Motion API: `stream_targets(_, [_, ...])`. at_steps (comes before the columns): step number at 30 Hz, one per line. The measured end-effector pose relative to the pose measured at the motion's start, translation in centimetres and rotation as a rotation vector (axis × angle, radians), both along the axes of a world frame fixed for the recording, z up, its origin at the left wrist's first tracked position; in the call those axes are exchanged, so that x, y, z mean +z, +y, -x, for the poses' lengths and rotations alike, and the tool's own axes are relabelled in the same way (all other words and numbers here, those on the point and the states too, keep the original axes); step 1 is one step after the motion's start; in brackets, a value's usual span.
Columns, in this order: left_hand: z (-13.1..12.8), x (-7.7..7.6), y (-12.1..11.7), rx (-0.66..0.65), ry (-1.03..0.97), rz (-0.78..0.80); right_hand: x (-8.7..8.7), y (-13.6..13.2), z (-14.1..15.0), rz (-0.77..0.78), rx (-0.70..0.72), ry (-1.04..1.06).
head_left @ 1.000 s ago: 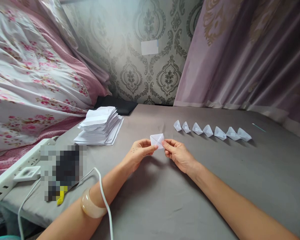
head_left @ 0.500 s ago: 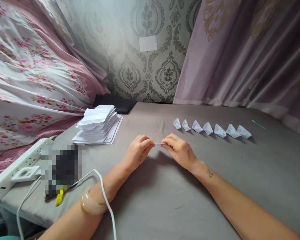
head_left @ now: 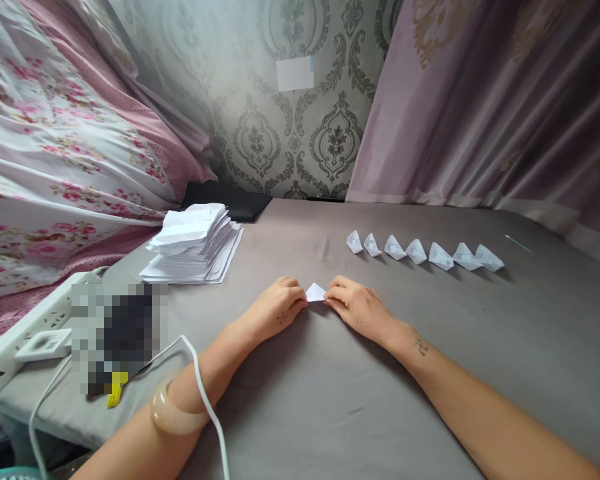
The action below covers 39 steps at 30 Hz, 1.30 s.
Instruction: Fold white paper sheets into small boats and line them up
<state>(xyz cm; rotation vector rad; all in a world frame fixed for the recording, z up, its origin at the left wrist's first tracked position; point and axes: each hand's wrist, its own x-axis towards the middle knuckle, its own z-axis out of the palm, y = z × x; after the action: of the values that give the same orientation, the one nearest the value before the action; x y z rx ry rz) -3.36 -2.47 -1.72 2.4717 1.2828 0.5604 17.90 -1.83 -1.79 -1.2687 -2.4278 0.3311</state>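
Observation:
A small folded piece of white paper (head_left: 315, 292), triangular with its point upward, is pinched between my two hands low over the grey table cover. My left hand (head_left: 280, 303) grips its left corner between thumb and fingers. The right corner is held the same way by my right hand (head_left: 355, 303). Beyond my right hand, several white folded paper boats (head_left: 416, 251) stand in a row. A tall stack of white paper sheets (head_left: 193, 247) lies to the far left of my left hand.
A white power strip (head_left: 55, 320) runs along the left edge with a charger (head_left: 45, 345) on it. From a blurred dark object (head_left: 127, 333) a white cable (head_left: 205, 393) crosses my left forearm. A black flat item (head_left: 250, 208) lies behind the stack; a thin stick (head_left: 517, 243) lies far right.
The folded paper was edge-on and now shows its triangular face. Both hands have come down slightly with it, closer to the table cover. The view has tilted a little.

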Motion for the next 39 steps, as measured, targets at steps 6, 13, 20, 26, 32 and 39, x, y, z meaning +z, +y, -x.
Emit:
stream_targets(6, [-0.7, 0.9, -0.1, 0.289, -0.146, 0.218, 0.3, 1.0, 0.1, 0.332, -0.177, 0.32])
stream_targets(13, [-1.0, 0.3, 0.0, 0.381, -0.168, 0.232, 0.1, 1.2, 0.8, 0.284, -0.276, 0.245])
stream_targets(20, [-1.0, -0.5, 0.3, 0.387, -0.15, 0.218, -0.2, 1.5, 0.9, 0.238, -0.285, 0.199])
stream_targets(26, [-1.1, -0.9, 0.2, 0.343, -0.173, 0.178, -0.1, 1.2, 1.2, 0.234, -0.311, 0.177])
stream_targets(32, [-1.3, -0.6, 0.3, 0.383, -0.248, 0.27, -0.3, 0.9, 1.0, 0.266, -0.281, 0.197])
stream_targets(39, [-0.9, -0.5, 0.5, 0.33, -0.456, 0.446, 0.1, 0.6, 0.7, 0.333, -0.225, 0.331])
